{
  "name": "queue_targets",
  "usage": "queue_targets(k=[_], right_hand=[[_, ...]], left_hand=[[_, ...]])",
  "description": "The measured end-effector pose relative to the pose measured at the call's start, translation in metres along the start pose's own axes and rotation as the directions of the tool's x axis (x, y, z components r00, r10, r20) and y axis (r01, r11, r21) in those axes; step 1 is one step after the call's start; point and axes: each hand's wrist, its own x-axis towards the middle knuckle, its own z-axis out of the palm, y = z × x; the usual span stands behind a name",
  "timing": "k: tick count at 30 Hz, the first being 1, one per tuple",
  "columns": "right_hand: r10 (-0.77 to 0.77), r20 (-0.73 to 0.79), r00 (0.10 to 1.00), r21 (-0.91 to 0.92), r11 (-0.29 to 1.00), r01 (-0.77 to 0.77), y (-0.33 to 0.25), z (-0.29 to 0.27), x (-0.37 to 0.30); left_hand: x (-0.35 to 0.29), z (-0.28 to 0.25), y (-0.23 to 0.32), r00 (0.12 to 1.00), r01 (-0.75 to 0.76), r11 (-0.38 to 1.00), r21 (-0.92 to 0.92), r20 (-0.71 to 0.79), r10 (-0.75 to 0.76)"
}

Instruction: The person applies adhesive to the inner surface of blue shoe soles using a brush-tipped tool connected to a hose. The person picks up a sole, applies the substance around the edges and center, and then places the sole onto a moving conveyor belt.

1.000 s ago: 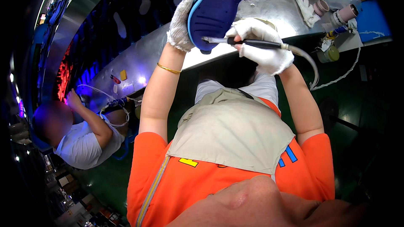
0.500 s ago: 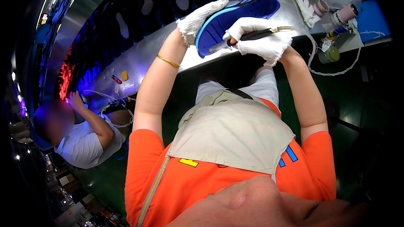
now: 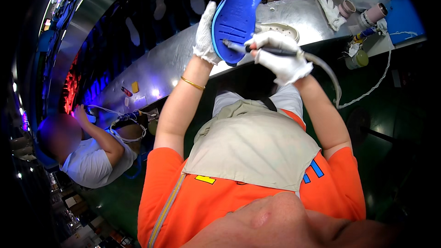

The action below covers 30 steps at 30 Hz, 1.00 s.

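Note:
My left hand (image 3: 206,36), in a white knit glove, grips the left edge of a blue shoe sole (image 3: 238,20) with small holes and grooves. The sole stands tilted above the bench, its top cut off by the frame's upper edge. My right hand (image 3: 279,55), gloved with bare fingertips showing, is closed round a black-handled brush (image 3: 271,51). The brush's pale tip meets or hovers just over the lower part of the sole; I cannot tell which. From its back end runs a grey hose (image 3: 329,71). A pale shoe sole (image 3: 283,28) lies on the bench behind my right hand.
The metal bench (image 3: 151,62) curves across. At right are a spare white glove (image 3: 330,11), pink cups (image 3: 375,14) and a jar (image 3: 360,59). Dark racks (image 3: 172,4) with pale soles lie beyond. A co-worker (image 3: 94,156) sits at left near a yellow block (image 3: 135,87).
The blue sole has swung more upright and moved up and left, uncovering the pale sole. My right hand with the brush has shifted slightly down, and the hose has dropped.

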Motion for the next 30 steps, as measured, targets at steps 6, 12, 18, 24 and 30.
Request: queue_targets(k=[6,12,18,24,30], right_hand=[[0.342,0.151,0.927,0.401,0.837,-0.374,-0.012,0.000,-0.002],[-0.015,-0.101,0.995,0.139,0.990,0.029,0.002,0.026,-0.001],[0.261,-0.195,0.945,0.416,0.895,-0.162,-0.011,0.014,0.010],[-0.040,-0.347,0.937,0.063,0.996,0.066,-0.005,0.022,0.032],[0.268,-0.435,0.859,0.504,0.864,-0.015,-0.013,-0.007,0.048]], left_hand=[[-0.021,-0.007,-0.026,0.997,-0.064,0.951,-0.304,0.027,0.075],[-0.020,-0.012,-0.047,0.973,-0.225,0.921,-0.317,-0.117,0.198],[-0.029,-0.006,-0.048,0.982,-0.168,0.826,-0.539,-0.017,0.188],[-0.025,0.016,-0.056,0.981,-0.166,0.815,-0.556,-0.008,0.194],[-0.032,0.027,-0.048,0.980,-0.139,0.946,-0.293,-0.177,0.089]])
